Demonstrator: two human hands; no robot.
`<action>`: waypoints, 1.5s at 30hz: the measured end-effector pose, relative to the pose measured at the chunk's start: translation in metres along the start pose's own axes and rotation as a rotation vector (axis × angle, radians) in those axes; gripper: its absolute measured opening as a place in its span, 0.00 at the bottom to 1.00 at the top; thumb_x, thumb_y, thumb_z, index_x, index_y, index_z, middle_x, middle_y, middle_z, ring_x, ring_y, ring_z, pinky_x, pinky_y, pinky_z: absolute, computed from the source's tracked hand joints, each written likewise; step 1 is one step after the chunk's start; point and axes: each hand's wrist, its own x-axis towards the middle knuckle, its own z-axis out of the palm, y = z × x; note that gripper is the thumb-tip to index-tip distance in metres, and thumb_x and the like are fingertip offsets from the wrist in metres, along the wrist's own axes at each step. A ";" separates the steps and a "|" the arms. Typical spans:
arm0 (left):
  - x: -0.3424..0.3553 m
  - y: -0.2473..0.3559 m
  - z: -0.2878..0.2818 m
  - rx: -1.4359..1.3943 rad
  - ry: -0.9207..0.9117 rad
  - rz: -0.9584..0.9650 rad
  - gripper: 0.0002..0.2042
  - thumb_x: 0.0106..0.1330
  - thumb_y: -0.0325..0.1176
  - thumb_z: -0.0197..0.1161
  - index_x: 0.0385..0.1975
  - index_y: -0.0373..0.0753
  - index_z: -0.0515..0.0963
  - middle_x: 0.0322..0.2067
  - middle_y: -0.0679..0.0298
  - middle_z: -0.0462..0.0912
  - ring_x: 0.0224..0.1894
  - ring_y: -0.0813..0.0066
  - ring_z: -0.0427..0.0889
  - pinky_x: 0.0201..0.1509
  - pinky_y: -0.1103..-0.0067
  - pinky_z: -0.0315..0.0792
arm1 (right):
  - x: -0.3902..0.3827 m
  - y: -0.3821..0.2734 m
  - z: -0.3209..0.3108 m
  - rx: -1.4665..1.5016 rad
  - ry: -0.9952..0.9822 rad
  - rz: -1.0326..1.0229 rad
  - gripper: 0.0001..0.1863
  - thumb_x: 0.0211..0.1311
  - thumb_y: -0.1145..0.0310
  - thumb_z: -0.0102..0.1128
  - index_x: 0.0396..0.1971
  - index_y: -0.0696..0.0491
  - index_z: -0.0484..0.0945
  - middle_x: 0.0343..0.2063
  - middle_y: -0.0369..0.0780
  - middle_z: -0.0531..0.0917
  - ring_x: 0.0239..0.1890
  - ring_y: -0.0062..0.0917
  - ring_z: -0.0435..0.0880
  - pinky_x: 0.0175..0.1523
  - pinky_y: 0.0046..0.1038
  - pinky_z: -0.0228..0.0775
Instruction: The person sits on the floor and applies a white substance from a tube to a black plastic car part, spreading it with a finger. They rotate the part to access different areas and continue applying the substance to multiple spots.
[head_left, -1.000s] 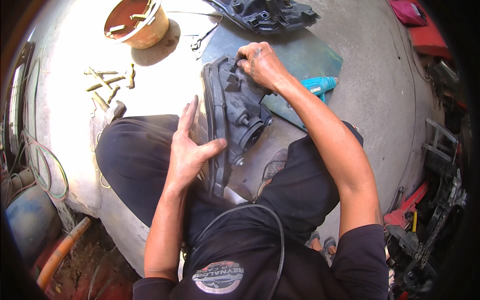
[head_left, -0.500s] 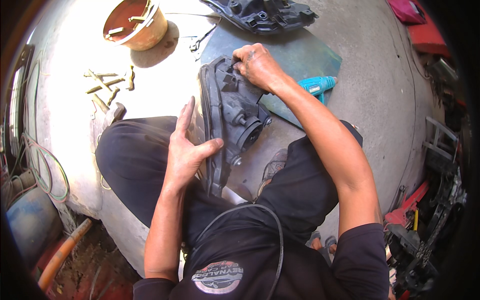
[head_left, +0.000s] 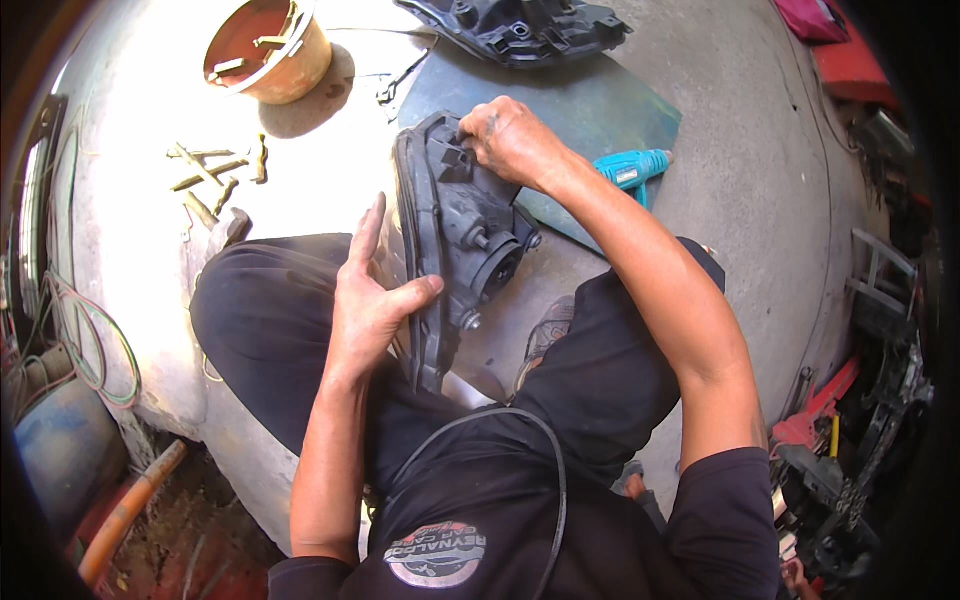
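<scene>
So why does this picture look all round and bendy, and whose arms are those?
There is no machine here, only a person sitting on the ground. The camera sits on their head and looks down, so you see their own arms from above; its wide lens bends the edges. The left hand presses flat against the edge of a dark car headlight housing stood on its edge across their lap. The right hand has its grip on the top of it. On the concrete floor lie a blue power tool, an orange bucket, some small brownish sticks and another dark housing on a green sheet.
</scene>
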 end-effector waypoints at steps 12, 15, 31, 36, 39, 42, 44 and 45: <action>0.001 0.005 0.007 -0.161 -0.039 0.013 0.52 0.50 0.24 0.74 0.80 0.33 0.56 0.63 0.51 0.77 0.60 0.65 0.79 0.66 0.74 0.73 | -0.132 0.017 -0.156 0.318 0.274 0.590 0.14 0.69 0.67 0.68 0.49 0.58 0.88 0.36 0.39 0.91 0.38 0.24 0.88 0.46 0.27 0.80; 0.000 0.000 0.010 -0.236 -0.052 0.055 0.51 0.53 0.21 0.72 0.80 0.32 0.53 0.62 0.50 0.78 0.59 0.61 0.82 0.65 0.70 0.75 | -0.218 0.058 -0.114 0.746 0.646 0.506 0.13 0.68 0.71 0.68 0.48 0.60 0.86 0.38 0.36 0.89 0.39 0.17 0.85 0.43 0.24 0.78; -0.006 0.002 0.010 -0.058 -0.026 0.107 0.53 0.53 0.29 0.74 0.80 0.28 0.50 0.79 0.46 0.54 0.81 0.55 0.54 0.82 0.63 0.54 | -0.350 0.216 0.173 0.325 0.855 1.189 0.32 0.56 0.64 0.79 0.59 0.56 0.76 0.48 0.50 0.87 0.52 0.43 0.86 0.56 0.42 0.76; 0.007 0.011 0.019 -0.137 -0.094 0.032 0.56 0.51 0.26 0.78 0.81 0.31 0.50 0.75 0.51 0.65 0.72 0.60 0.71 0.73 0.67 0.68 | -0.385 0.240 0.176 0.431 1.051 1.159 0.22 0.64 0.59 0.75 0.51 0.57 0.82 0.43 0.44 0.89 0.44 0.32 0.87 0.53 0.36 0.76; 0.002 0.009 0.014 -0.149 -0.042 0.075 0.54 0.51 0.23 0.75 0.81 0.32 0.51 0.71 0.51 0.70 0.68 0.62 0.75 0.71 0.69 0.70 | -0.372 0.226 0.138 0.346 1.001 1.116 0.21 0.63 0.64 0.76 0.51 0.58 0.82 0.42 0.43 0.88 0.44 0.30 0.87 0.52 0.35 0.77; -0.004 0.011 0.011 -0.150 -0.031 0.022 0.54 0.52 0.22 0.73 0.81 0.33 0.51 0.68 0.51 0.74 0.64 0.64 0.77 0.70 0.70 0.71 | -0.329 0.177 0.050 0.263 0.888 0.972 0.19 0.63 0.66 0.75 0.51 0.58 0.82 0.42 0.43 0.88 0.46 0.30 0.87 0.52 0.34 0.77; -0.005 0.016 0.015 -0.169 -0.033 0.001 0.53 0.52 0.21 0.72 0.81 0.33 0.50 0.67 0.51 0.75 0.63 0.66 0.78 0.69 0.70 0.72 | -0.289 0.137 -0.012 0.341 0.816 0.827 0.18 0.64 0.67 0.74 0.51 0.58 0.82 0.43 0.42 0.88 0.47 0.29 0.87 0.51 0.34 0.78; -0.005 0.014 0.016 -0.173 -0.031 0.017 0.52 0.52 0.21 0.71 0.81 0.33 0.51 0.66 0.51 0.75 0.62 0.66 0.79 0.68 0.72 0.72 | -0.272 0.131 -0.029 0.277 0.777 0.698 0.18 0.63 0.68 0.73 0.51 0.58 0.82 0.43 0.42 0.88 0.47 0.30 0.87 0.50 0.34 0.78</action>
